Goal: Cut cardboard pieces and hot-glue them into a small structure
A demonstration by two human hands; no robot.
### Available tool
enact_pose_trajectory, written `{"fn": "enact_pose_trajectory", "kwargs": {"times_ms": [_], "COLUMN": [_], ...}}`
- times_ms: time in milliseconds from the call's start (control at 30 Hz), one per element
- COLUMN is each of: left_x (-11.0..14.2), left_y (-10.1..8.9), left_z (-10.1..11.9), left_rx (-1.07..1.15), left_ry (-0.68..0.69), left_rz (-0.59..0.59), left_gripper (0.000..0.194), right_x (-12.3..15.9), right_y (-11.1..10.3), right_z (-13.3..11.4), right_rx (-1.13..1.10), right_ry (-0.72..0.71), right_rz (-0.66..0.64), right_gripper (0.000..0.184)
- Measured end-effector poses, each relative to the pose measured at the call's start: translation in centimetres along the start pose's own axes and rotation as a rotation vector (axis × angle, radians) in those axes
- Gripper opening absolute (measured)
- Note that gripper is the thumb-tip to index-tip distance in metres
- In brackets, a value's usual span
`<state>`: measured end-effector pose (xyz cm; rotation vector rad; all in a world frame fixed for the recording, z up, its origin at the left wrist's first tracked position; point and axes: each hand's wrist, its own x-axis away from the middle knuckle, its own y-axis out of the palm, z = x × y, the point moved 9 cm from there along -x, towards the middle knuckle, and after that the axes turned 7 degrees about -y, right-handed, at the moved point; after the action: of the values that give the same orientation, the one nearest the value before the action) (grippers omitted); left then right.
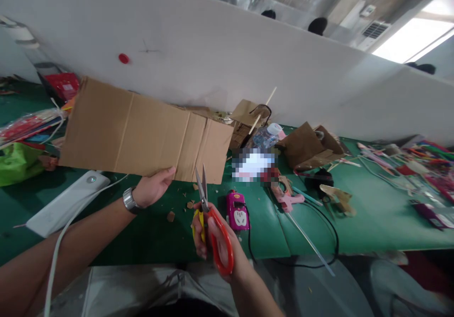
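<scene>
My left hand (153, 188), with a metal watch on its wrist, grips the lower edge of a long creased cardboard sheet (152, 128). The sheet is held up at a slant above the table, its fingers' far side hidden behind it. In my right hand (225, 239) is a pair of scissors (222, 246) with one red and one yellow handle. Their blades point up and stand slightly apart, close to the sheet's lower right part. I cannot tell whether the blade tips touch the cardboard.
On the green table (269, 234) lie a pink power socket (237, 211), a pink glue gun (285, 199) with a cable, and cardboard scraps. A cardboard box (308, 144) and a plastic bottle (266, 136) stand behind. A white device (67, 203) lies left, its cable crossing my left arm.
</scene>
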<state>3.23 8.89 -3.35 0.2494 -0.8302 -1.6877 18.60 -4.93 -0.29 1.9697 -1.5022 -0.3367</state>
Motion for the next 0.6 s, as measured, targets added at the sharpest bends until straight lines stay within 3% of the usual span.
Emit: {"fn": "enact_pose_trajectory", "kwargs": {"times_ms": [167, 333, 600], "left_x": [0.3, 0.0, -0.2], "left_y": [1.2, 0.3, 0.8], "left_z": [0.3, 0.2, -0.1], "left_rx": [0.045, 0.099, 0.02], "left_ry": [0.0, -0.003, -0.005], "left_rz": [-0.045, 0.008, -0.045], "left_gripper": [0.014, 0.018, 0.023], "right_x": [-0.6, -1.0, -1.4], "right_y": [0.0, -0.3, -0.5], "right_z": [0.1, 0.5, 0.8], "right_rx": [-0.008, 0.005, -0.033], "right_ry": [0.024, 0.011, 0.044], "right_rz": [0.032, 0.06, 0.094], "right_gripper": [0.042, 0.042, 0.043]}}
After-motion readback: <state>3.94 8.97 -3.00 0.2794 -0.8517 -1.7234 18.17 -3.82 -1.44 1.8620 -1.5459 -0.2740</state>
